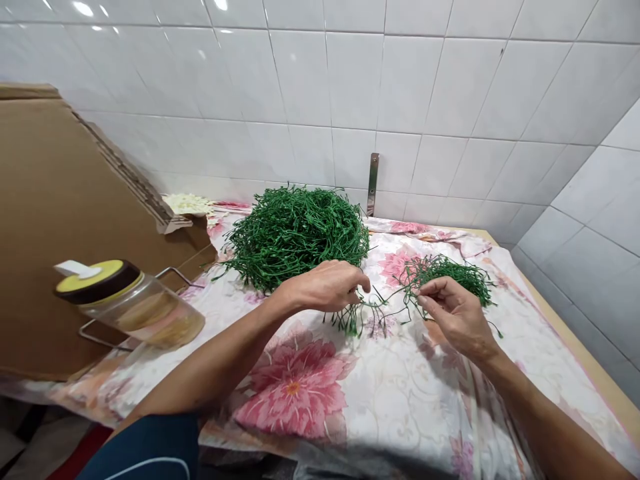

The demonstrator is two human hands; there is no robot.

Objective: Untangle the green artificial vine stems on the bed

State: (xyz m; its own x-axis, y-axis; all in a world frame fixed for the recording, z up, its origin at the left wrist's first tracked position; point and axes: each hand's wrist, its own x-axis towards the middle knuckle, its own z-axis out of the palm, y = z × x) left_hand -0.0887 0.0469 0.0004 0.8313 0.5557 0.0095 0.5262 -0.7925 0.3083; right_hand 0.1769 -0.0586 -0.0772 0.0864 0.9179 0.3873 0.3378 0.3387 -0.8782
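My left hand (327,285) is closed with its fingers bent down, gripping several thin green artificial stems (354,320) whose budded tips hang below the palm. Thumb and forefinger of my right hand (457,315) are pinched together at the near edge of a small heap of green stems (463,277). Fine strands run between the two hands, and I cannot make out exactly which one the right fingers grip. Behind my left hand rises a big tangled pile of the same green stems (300,230).
A floral cloth (400,413) covers the table. On the left are a cardboard box (60,220) and a clear jar with a yellow and black lid (150,310). Pale yellow pieces (187,204) lie behind the box. White tiled walls (410,80) bound the back and right; a metal bracket (373,183) is fixed there.
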